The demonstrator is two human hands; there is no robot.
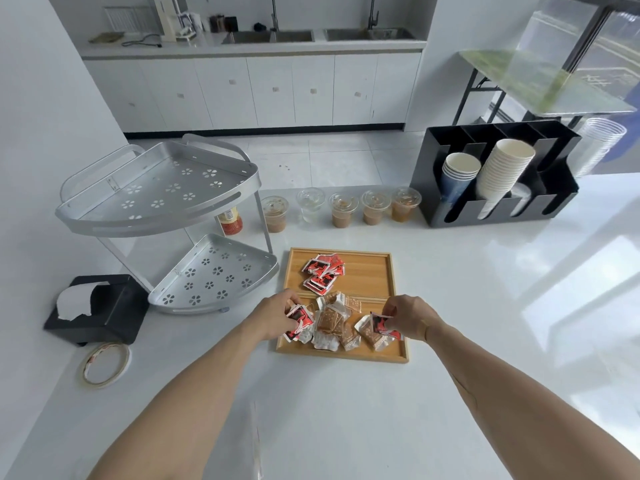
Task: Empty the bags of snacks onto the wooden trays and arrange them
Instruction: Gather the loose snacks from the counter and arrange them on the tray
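Observation:
Two wooden trays lie end to end on the white counter, the far tray (367, 275) and the near tray (346, 355). Several red-and-black snack packets (323, 271) are piled in the far tray. Clear packets of brown crackers (332, 323) are heaped in the near tray. My left hand (273, 317) grips a bunch of red-and-black packets (299, 322) at the near tray's left side. At that tray's right side my right hand (410, 318) pinches another red-and-black packet (381, 323) above the crackers.
A two-tier metal corner rack (162, 202) stands left of the trays. Several lidded plastic cups (341, 207) line the counter behind them, and a black cup organizer (495, 174) stands at the back right. A black tissue box (100, 310) and a tape roll (105, 365) lie at the left.

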